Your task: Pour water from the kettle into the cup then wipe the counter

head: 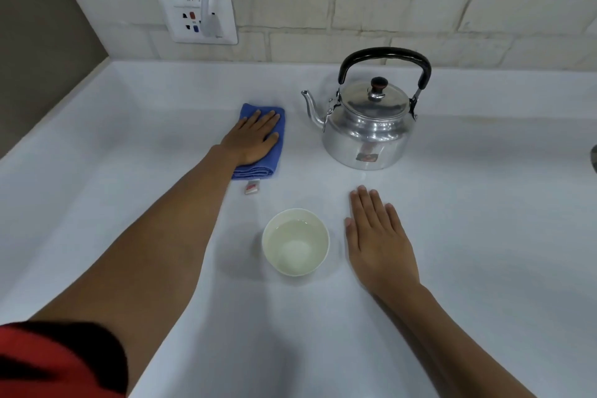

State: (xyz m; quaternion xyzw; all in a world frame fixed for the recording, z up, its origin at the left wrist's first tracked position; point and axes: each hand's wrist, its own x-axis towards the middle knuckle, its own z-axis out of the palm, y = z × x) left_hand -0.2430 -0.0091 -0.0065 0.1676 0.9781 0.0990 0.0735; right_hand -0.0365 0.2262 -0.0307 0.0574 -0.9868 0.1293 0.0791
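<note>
A shiny metal kettle [366, 126] with a black handle stands upright on the white counter [468, 236], spout pointing left, lid on. A white paper cup [295, 242] holding water stands in front of it. A folded blue cloth [274, 152] lies left of the kettle. My left hand [253, 137] rests flat on the cloth, fingers extended. My right hand [378, 236] lies flat on the counter just right of the cup, palm down, holding nothing.
A small white and red tag [252, 187] lies just in front of the cloth. A wall socket [197, 19] with a white plug and cable sits on the brick wall behind. A dark object [593, 158] shows at the right edge.
</note>
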